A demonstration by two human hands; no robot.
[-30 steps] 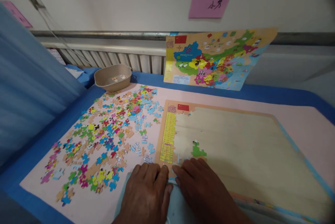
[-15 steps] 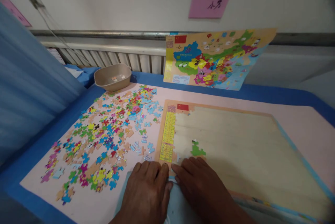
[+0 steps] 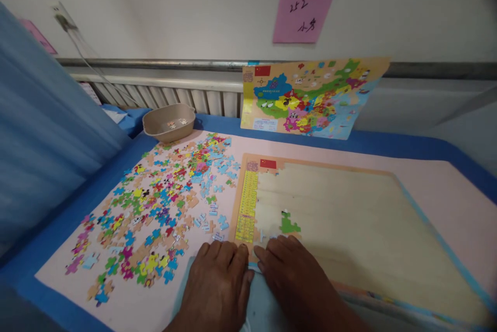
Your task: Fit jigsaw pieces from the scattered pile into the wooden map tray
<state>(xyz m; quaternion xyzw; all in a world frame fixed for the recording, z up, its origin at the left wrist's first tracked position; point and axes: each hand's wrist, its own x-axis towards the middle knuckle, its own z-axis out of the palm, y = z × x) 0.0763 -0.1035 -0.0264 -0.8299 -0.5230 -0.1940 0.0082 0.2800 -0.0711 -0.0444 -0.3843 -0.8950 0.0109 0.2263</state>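
Observation:
A wooden puzzle board (image 3: 349, 218) lies on the pink mat, mostly bare, with a yellow strip and a red flag fitted along its left edge and a small green piece (image 3: 289, 226) inside. My left hand (image 3: 219, 283) and my right hand (image 3: 297, 280) rest palm down side by side at the board's near left corner, fingertips touching a pale blue piece (image 3: 254, 268) between them. Loose colourful puzzle pieces (image 3: 163, 202) are spread to the left of the board.
A finished map picture (image 3: 310, 96) leans against the radiator at the back. A beige bowl (image 3: 169, 122) with a few pieces stands at the back left. A blue curtain (image 3: 46, 130) hangs at the left. A pink note (image 3: 305, 5) is stuck on the wall.
The view has tilted up slightly, so everything sits a little lower in the frame. Both hands stay at the board's near left corner.

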